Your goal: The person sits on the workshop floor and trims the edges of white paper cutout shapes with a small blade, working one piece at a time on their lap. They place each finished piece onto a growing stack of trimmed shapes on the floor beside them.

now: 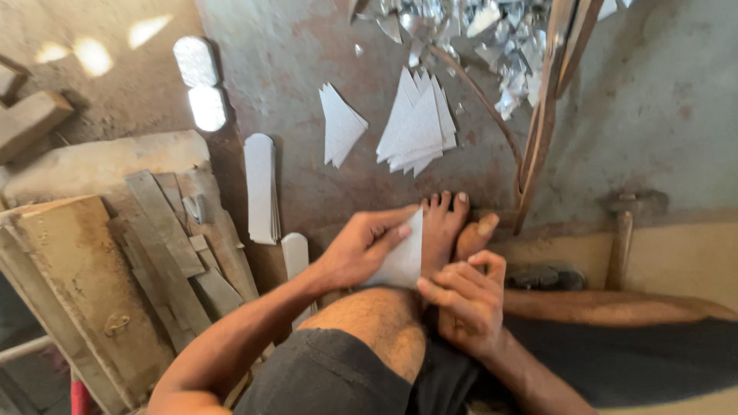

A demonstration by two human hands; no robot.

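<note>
The left hand (pixel 361 250) pinches a pale triangle sheet (pixel 401 257) by its top edge, thumb on top, fingers behind it, so only part of the sheet shows. It sits right against the person's bare foot (pixel 444 227), just left of it. The right hand (pixel 465 296) is curled loosely just below the foot, fingers bent in; can't really tell if it's gripping anything, since the fingers hide whatever's under them. Something dark by that hand is too murky to name.

Above the foot on the rusty floor (pixel 292 61) lie two fanned stacks of triangles (pixel 419 127), and further up a heap of shiny scrap (pixel 477 31), cut off by the frame edge. Left of the foot there are rounded strips (pixel 261 188) and worn planks (pixel 169 230). Right of the foot, a hammer (pixel 623 230) stands half in shadow.
</note>
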